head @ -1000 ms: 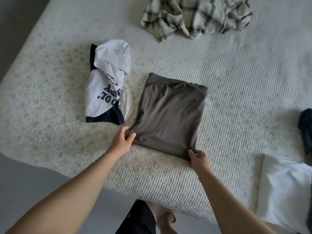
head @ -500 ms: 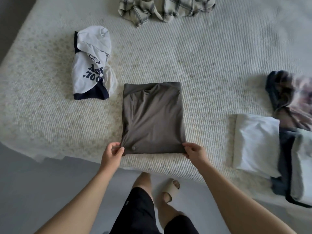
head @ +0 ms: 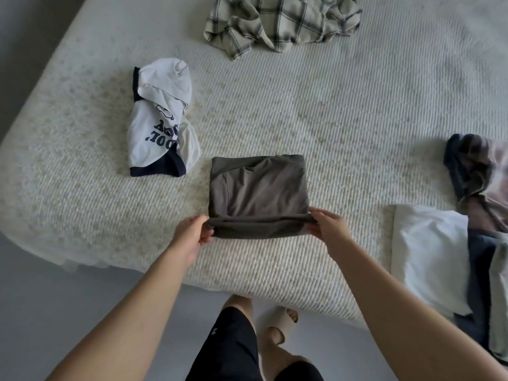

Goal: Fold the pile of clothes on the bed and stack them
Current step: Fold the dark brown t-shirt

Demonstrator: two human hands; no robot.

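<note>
Pinching brown shirt near edge w/ left hand, right hand, prob. lifted.

Two hands, the left hand and the right hand. One brown shirt between their fingers. One white printed shirt beyond the left fingers. One plaid shirt far beyond both. One white folded piece right of the right fingers. One bed.

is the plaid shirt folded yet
No, the plaid shirt lies crumpled at the far side of the bed.
</note>
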